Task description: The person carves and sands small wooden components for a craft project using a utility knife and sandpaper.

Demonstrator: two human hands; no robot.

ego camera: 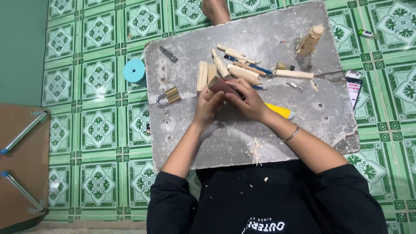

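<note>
Hands meet at the middle of the frame over a grey, scuffed board [303,121] lying on green patterned floor tiles. The left hand [207,106] and the right hand [249,104] are both clamped together around one dark reddish-brown piece [223,86], flat and roughly rectangular, likely a folded abrasive sheet; whatever it may wrap is hidden. Its long axis runs from upper left to lower right, with the free end pointing toward the upper left.

Just above the hands lie about eight pale wooden sticks [242,71], smooth and rounded, mostly slanting the same way, with one blue pen [251,67] among them. One carved wooden figure [310,41] stands near the upper right corner of the board. One brass padlock [170,96] sits left of the hands, one metal clip [168,53] above it, and one light blue roll [134,70] on the tiles beside the board. One yellow-handled tool [279,111] shows behind the right wrist. Pale shavings [253,149] lie scattered near the lower edge. One phone [354,89] lies off the board's right side.
</note>
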